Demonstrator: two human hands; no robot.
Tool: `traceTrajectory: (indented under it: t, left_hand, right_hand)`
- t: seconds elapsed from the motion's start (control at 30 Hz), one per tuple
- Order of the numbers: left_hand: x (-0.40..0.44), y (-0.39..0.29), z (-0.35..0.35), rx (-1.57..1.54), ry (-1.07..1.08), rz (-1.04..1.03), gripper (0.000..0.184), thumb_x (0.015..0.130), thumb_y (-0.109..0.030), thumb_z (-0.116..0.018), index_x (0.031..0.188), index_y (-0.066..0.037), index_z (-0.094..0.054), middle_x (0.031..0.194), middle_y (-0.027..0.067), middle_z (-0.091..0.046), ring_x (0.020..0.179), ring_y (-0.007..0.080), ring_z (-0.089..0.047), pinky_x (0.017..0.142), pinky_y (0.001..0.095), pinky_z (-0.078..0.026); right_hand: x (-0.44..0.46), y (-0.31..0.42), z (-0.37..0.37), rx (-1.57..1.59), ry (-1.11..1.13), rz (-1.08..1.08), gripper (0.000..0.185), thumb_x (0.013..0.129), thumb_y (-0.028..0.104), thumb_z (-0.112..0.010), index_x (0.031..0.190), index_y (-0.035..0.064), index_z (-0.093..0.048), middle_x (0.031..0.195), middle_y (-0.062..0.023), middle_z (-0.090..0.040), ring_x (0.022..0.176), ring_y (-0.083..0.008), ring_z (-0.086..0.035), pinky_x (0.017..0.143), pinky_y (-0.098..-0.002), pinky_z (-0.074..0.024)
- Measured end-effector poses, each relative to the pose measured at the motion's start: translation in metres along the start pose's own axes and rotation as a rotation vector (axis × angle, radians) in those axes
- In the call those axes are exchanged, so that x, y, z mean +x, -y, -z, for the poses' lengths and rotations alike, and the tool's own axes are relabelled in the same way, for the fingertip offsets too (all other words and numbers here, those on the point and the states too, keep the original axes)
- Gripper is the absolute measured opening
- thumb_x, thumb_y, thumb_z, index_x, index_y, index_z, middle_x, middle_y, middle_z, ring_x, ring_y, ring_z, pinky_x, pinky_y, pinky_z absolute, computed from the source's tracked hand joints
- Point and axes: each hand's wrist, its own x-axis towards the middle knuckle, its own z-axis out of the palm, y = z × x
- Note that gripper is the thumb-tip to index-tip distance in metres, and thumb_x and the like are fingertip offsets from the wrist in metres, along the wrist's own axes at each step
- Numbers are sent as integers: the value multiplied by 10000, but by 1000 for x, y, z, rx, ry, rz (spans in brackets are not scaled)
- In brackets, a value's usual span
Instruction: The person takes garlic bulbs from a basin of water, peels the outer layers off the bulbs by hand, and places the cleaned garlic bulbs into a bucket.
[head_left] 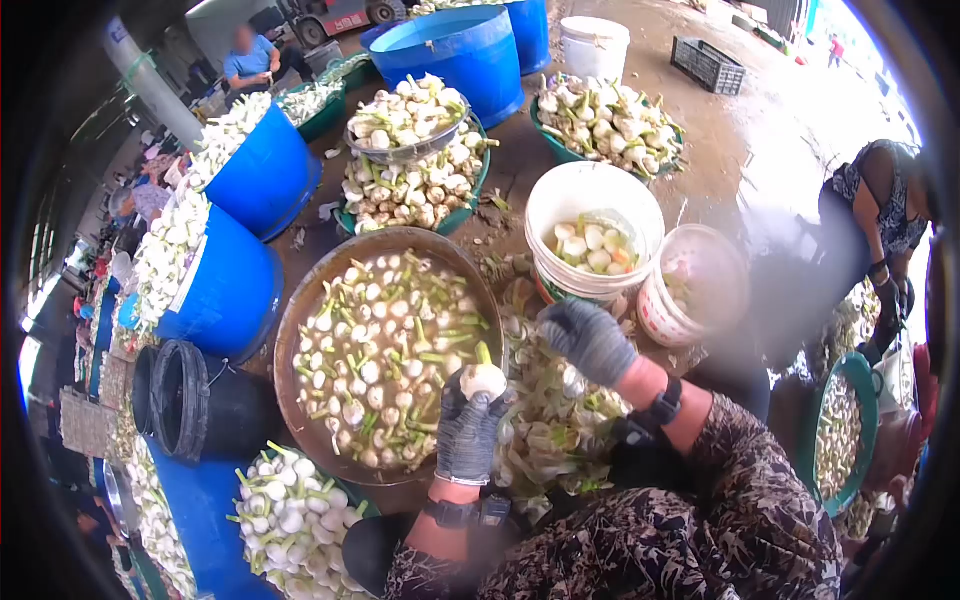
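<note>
My left hand point(467, 440), in a grey glove, grips a white garlic bulb point(484, 381) with a short green stem pointing up. It is over the right rim of a wide round basin point(287, 345), where many garlic bulbs point(375, 345) float in murky water. My right hand point(588, 342), also gloved, is apart from the bulb, in front of a white bucket point(545, 205). Its fingers are curled; whatever they may hold is hidden. Below both hands lies a heap of peeled skins and leaves point(555, 430).
Another white bucket point(665, 315) stands to the right. Heaped garlic point(295, 515) is at lower left. Blue tubs point(225, 285), a black bucket point(225, 405) and garlic-filled baskets point(610, 125) surround me. A black crate point(708, 66) lies farther back. A co-worker point(885, 205) bends at right.
</note>
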Motion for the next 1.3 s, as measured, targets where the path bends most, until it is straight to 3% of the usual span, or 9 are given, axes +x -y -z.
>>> traceTrajectory:
  t: [0.17,0.3,0.5,0.63,0.73,0.9,1.0,1.17,1.3]
  left_hand:
    - [11,23,15,519,-93,-178,419,873,-65,-659,1238,-67,-454,1179,106,-551,1067,248,-575,948,403,-511]
    - [0,14,-5,239,-11,-96,434,870,-67,-664,1247,-60,-450,1209,122,-544,1108,264,-564,972,424,-498]
    - [-9,10,0,-89,169,34,449,890,-95,-638,1305,-61,-472,1180,133,-571,1068,275,-589,924,438,-523]
    - [-3,6,8,-214,171,142,457,905,-198,-631,1317,-50,-499,1127,132,-621,959,290,-637,901,438,-508]
    - [-3,8,-4,-141,184,137,538,870,-290,-680,1304,-32,-493,1121,96,-602,967,247,-604,900,381,-482]
    - [-4,12,-1,263,180,114,561,868,-312,-713,1310,-47,-489,1086,15,-550,953,107,-523,834,263,-471]
    - [-6,8,3,500,228,82,563,861,-213,-691,1339,-50,-444,1133,38,-546,1000,132,-525,879,282,-469]
    - [-4,5,5,751,355,7,630,848,-182,-672,1393,-54,-382,1210,60,-524,1050,154,-521,945,284,-445]
    - [-8,-6,-22,468,156,234,597,841,-201,-694,1353,-51,-427,1220,58,-527,1085,139,-518,947,299,-454]
  right_hand:
    - [-25,34,-27,-345,148,182,134,824,188,-673,884,77,-629,821,-155,-648,756,-349,-635,655,-428,-510]
    - [-21,15,-39,-341,6,289,97,789,90,-667,789,36,-586,727,-181,-592,667,-386,-584,593,-421,-478]
    - [10,-31,-2,-653,44,-73,138,838,184,-621,878,53,-634,814,-189,-660,764,-393,-634,685,-454,-510]
    - [1,9,5,-387,38,312,219,870,192,-609,1053,85,-663,945,-149,-679,889,-348,-636,793,-429,-503]
    - [-15,31,-4,-469,230,554,189,794,140,-687,964,66,-654,909,-109,-649,866,-323,-605,841,-409,-474]
    - [-25,29,-14,-580,293,534,152,757,138,-693,869,64,-622,822,-110,-626,806,-326,-597,785,-411,-483]
    - [-32,24,-21,-380,200,268,93,788,110,-659,837,37,-628,697,-158,-618,654,-351,-606,626,-416,-500]
    - [-27,12,-19,-216,434,-103,154,801,173,-654,863,40,-605,757,-189,-627,746,-373,-631,672,-423,-511]
    - [-36,13,-24,-415,221,357,161,807,161,-637,919,55,-591,811,-189,-636,754,-377,-628,663,-434,-503]
